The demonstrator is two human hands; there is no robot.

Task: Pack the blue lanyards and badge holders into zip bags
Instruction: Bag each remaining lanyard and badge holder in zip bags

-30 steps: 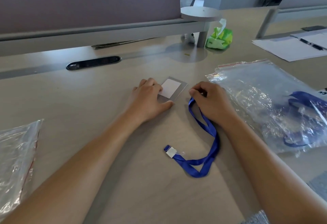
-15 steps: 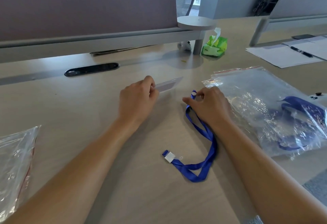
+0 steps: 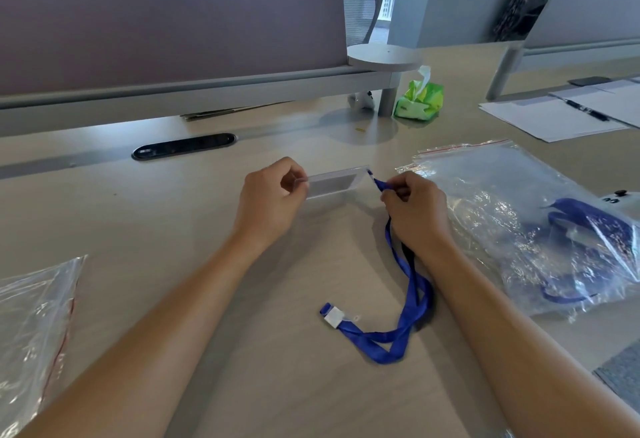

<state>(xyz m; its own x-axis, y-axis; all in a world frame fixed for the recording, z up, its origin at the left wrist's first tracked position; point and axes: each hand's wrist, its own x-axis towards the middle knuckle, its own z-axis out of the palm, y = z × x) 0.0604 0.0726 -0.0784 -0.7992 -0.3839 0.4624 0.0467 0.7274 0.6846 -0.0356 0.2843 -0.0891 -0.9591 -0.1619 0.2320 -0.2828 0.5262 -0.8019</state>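
My left hand (image 3: 270,197) pinches the left end of a clear badge holder (image 3: 332,183), held just above the desk. My right hand (image 3: 414,210) pinches one end of a blue lanyard (image 3: 408,299) and holds that end against the holder's right corner. The rest of the lanyard trails toward me over the desk and ends in a white clip (image 3: 334,316). A clear zip bag (image 3: 519,223) with a red seal line lies to the right; it contains blue lanyards (image 3: 588,226). Another clear zip bag (image 3: 31,326) lies at the left edge.
A desk divider (image 3: 166,22) runs along the back, with a black cable grommet (image 3: 183,146) in front of it. A green tissue pack (image 3: 419,98) stands by a round post. Papers with a pen (image 3: 561,115) lie at the back right.
My left hand lifted the badge holder off the desk and tilted it. My right hand raised the lanyard end and brought it to the holder's right corner.
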